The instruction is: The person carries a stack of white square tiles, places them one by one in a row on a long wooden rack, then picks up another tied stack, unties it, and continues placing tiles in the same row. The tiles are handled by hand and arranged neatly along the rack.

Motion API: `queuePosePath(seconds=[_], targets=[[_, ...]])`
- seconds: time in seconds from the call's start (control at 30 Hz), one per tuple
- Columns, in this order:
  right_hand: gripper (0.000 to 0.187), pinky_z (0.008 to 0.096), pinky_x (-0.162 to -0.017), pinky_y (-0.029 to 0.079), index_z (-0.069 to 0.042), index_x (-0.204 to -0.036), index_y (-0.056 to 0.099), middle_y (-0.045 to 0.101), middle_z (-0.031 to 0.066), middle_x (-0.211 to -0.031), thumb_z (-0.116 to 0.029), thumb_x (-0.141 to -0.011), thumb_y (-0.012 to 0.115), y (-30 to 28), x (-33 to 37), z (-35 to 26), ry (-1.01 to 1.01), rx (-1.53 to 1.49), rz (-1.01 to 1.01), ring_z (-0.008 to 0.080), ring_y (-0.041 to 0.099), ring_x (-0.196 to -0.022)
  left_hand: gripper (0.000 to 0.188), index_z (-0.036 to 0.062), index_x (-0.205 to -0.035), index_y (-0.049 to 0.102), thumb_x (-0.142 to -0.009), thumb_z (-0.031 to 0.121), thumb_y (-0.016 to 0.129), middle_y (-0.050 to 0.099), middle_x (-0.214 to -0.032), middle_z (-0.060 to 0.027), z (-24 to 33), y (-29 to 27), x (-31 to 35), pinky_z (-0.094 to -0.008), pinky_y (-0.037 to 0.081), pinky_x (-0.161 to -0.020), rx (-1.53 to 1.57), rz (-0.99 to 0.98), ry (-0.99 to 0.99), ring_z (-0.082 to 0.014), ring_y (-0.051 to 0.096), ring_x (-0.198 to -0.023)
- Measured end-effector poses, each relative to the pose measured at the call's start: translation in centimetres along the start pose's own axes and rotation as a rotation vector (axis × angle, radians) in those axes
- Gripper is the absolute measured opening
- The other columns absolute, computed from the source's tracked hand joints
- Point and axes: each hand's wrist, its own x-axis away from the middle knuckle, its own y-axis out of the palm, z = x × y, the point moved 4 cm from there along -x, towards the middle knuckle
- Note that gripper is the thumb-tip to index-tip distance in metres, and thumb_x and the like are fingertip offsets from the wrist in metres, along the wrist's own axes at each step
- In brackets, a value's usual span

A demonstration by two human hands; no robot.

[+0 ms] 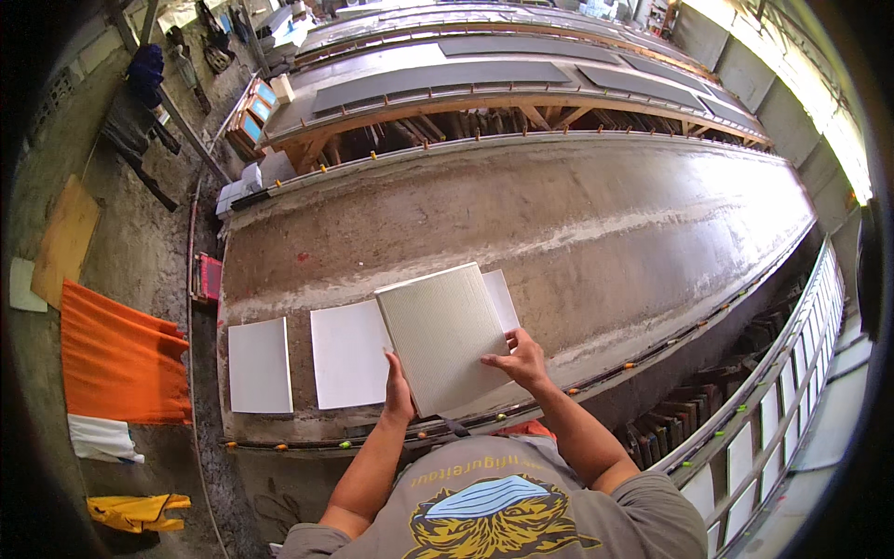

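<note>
Between my two hands is a pale, thick rectangular slab (442,340) with a finely lined face. I cannot tell whether it is one board or a stack of sheets. My left hand (399,389) grips its left edge low down, fingers hidden behind it. On the lower right side my right hand (520,361) clasps it, thumb lying on the face. The slab is tilted above the long table (391,224). Behind it a white sheet (501,300) shows in part. Further left lie another white sheet (349,354) and a separate white sheet (260,366).
Small orange and green clips (422,435) line the table's near edge. Beyond stands another long table with dark panels (438,82) on it. An orange cloth (124,359) and a yellow cloth (138,511) are at the left. A rack with white panels (740,456) stands at the right.
</note>
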Motion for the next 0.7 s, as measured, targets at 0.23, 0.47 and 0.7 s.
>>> queuePosePath(seconds=[0.23, 0.47, 0.7], targets=[[0.085, 0.0453, -0.087, 0.056, 0.003, -0.119, 0.062, 0.072, 0.0197, -0.107, -0.054, -0.065, 0.095, -4.8, -1.7, 0.0, -0.145, 0.192, 0.149, 0.0341, 0.072, -0.098, 0.095, 0.0099, -0.161, 0.027, -0.096, 0.074, 0.054, 0.039, -0.158, -0.0123, -0.6, 10.5, 1.8, -0.0497, 0.035, -0.117, 0.003, 0.006, 0.005, -0.0302, 0.039, -0.143], [0.067, 0.0381, -0.081, 0.057, 0.003, -0.113, 0.056, 0.068, 0.0146, -0.104, -0.03, -0.072, 0.097, -9.1, -5.7, 6.7, 0.068, -0.307, 0.024, 0.0234, 0.069, -0.092, 0.079, 0.0103, -0.152, 0.044, -0.095, 0.058, 0.07, 0.053, -0.144, -0.0078, -5.8, 8.6, -1.7, -0.0469, 0.045, -0.109, 0.022, 0.014, -0.074, -0.0255, 0.051, -0.131], [0.056, 0.0388, -0.083, 0.057, 0.007, -0.125, 0.052, 0.069, 0.017, -0.106, -0.013, -0.084, 0.085, -17.8, -9.0, 10.7, -0.041, -0.518, 0.189, 0.0234, 0.068, -0.097, 0.067, 0.0064, -0.144, 0.053, -0.095, 0.047, 0.075, 0.064, -0.13, -0.0058, -3.9, 11.8, -1.7, -0.0412, 0.052, -0.099, -0.042, 0.092, -0.006, -0.0231, 0.061, -0.117]])
